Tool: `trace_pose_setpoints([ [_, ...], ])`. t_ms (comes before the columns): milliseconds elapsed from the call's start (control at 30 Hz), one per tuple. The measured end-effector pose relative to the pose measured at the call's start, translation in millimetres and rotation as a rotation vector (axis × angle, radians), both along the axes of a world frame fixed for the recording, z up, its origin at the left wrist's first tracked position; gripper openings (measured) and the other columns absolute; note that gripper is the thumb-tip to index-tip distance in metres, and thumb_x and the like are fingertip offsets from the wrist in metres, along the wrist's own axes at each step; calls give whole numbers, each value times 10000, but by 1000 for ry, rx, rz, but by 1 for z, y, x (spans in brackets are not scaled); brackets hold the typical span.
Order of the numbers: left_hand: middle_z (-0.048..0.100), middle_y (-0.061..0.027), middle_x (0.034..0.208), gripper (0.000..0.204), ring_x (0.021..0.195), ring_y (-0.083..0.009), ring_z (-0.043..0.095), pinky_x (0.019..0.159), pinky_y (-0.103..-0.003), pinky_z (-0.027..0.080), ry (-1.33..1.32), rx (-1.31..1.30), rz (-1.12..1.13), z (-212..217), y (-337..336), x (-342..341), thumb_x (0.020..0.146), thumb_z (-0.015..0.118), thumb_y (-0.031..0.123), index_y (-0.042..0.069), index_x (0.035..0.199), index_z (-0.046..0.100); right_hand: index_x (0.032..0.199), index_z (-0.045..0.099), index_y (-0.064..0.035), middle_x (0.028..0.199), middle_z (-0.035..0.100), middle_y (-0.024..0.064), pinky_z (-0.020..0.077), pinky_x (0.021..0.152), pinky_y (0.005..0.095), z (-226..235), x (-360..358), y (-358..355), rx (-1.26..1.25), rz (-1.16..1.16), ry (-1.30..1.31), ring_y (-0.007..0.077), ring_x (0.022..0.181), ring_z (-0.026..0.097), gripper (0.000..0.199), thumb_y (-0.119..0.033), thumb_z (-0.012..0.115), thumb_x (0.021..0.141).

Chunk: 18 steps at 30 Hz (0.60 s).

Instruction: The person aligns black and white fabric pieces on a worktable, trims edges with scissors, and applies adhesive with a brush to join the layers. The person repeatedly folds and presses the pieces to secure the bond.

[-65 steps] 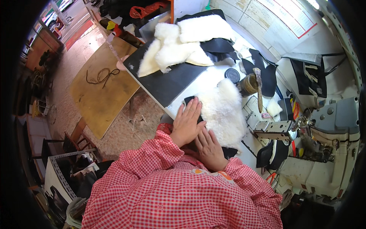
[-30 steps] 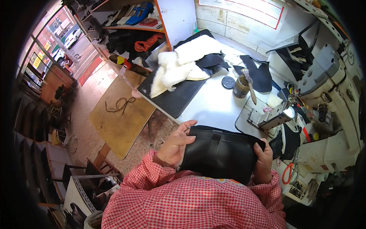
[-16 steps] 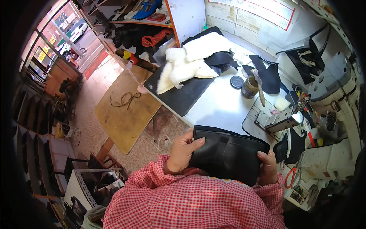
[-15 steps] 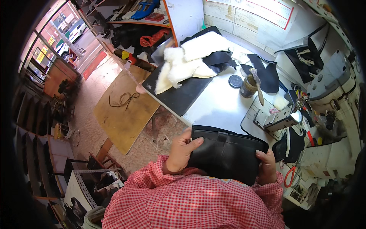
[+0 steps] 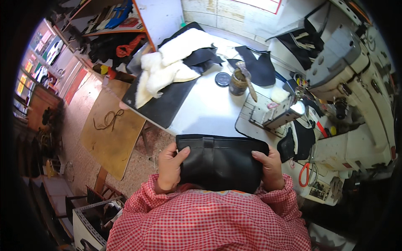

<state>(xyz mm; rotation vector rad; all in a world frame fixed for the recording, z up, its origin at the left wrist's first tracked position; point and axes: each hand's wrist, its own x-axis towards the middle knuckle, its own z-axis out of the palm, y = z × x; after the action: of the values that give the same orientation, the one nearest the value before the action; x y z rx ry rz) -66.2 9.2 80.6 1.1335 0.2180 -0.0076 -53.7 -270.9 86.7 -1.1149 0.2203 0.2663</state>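
Note:
A black leather pouch (image 5: 224, 163) with a flap and a strap across its upper middle is held level in front of my body. At its left end my left hand (image 5: 171, 167) grips it, the thumb lying on the front face. My right hand (image 5: 271, 168) has hold of the other end, also with the thumb in front. The remaining fingers are tucked behind the pouch, out of sight. Just beyond its top edge lies the white worktable (image 5: 201, 113).
White fleece pieces (image 5: 180, 58) lie on a black sheet (image 5: 167, 104). Near them stand a brush-topped glue jar (image 5: 238, 85), a round black lid (image 5: 222, 79) and black leather cutouts (image 5: 259, 69). At right are a sewing machine (image 5: 347, 92) and orange-handled scissors (image 5: 305, 173). A brown board (image 5: 109, 138) lies left.
The view has swung to the right. The pouch, tilted down to the right before, is now more level, and my right thumb lies further over its front.

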Motion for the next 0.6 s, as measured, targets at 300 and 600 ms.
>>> trace_pose_setpoints([
  [300,705,-80,1045,224,899,-138,663,842,-277,542,28,-81,-47,-2,2,2,933,646,36,-31,1146,654,1129,649,37,1009,717,108,571,796,302,15,8,-7,134,153,143,181,838,692,336,-66,724,818],
  [600,698,-111,1101,251,956,-190,684,889,-325,552,83,-263,-161,7,4,6,953,612,66,-31,1184,630,1148,641,40,1023,716,116,555,862,320,18,21,-13,108,247,178,202,902,684,381,-52,728,790],
])
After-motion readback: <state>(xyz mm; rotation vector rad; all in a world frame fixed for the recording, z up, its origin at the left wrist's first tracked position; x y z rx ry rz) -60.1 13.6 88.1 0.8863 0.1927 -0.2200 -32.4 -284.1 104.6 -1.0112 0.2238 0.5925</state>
